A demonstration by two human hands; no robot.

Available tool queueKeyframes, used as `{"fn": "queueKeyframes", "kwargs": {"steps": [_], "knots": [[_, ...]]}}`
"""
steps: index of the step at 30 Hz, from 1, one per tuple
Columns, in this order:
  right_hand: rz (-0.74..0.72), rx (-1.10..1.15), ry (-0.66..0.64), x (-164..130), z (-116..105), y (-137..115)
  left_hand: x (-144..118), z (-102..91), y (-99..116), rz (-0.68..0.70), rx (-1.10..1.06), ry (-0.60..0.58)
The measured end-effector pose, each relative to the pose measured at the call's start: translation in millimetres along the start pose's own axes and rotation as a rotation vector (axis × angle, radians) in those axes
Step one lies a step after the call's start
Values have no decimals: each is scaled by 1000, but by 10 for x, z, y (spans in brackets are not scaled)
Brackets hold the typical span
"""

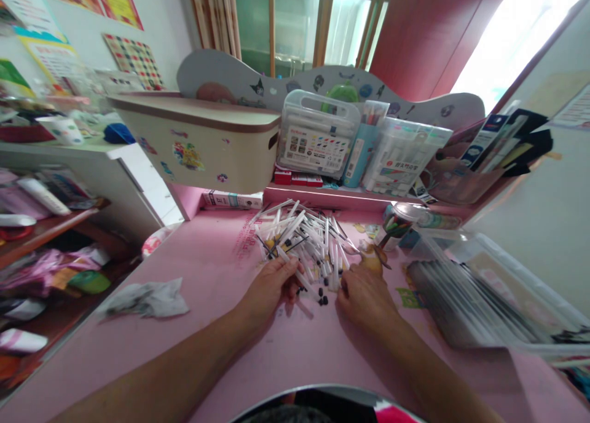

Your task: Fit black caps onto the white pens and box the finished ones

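A loose heap of white pen barrels (295, 226), mixed with thin dark rods and small black caps, lies on the pink desk (207, 257). My left hand (274, 281) is at the heap's near left side, thumb and fingers closed around one white pen barrel (308, 284) that slants down to the right. By that barrel's lower end sit a few black caps (323, 299). At the near right edge of the heap is my right hand (366, 294), its fingers curled in; what they hold, if anything, is hidden.
On the right, a clear plastic box (511, 269) holds many dark-and-clear pens. Behind it stands a tin (403, 217) with pens. A crumpled tissue (150, 298) lies at left. A beige bin (207, 143) and marker cases (318, 134) line the back shelf.
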State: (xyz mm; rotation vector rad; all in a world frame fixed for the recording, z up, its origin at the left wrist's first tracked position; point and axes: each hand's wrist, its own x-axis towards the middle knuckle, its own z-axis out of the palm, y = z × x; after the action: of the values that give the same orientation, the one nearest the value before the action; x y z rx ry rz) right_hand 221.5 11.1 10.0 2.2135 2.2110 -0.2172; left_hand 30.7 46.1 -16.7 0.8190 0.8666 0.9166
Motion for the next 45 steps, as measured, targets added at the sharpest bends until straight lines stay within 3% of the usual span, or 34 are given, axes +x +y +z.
{"fn": "queueKeyframes", "kwargs": {"steps": [5, 12, 22, 28, 35, 40, 45], "knots": [[51, -30, 22, -9, 0, -15, -3, 0, -13, 6, -4, 5], [-4, 52, 81, -99, -204, 62, -9, 7, -1, 10, -9, 3], [-63, 196, -7, -227, -387, 221, 1, -8, 14, 10, -13, 17], [-240, 424, -72, -273, -533, 374, 40, -22, 40, 65, -134, 162], [-308, 611, -123, -279, -507, 486, 95, -51, 115, 13, -274, 326], [-323, 666, -106, -270, -489, 524, 99, -36, 133, 29, -303, 363], [-313, 683, -125, -251, -468, 481, 65, -9, 130, 37, -297, 311]]}}
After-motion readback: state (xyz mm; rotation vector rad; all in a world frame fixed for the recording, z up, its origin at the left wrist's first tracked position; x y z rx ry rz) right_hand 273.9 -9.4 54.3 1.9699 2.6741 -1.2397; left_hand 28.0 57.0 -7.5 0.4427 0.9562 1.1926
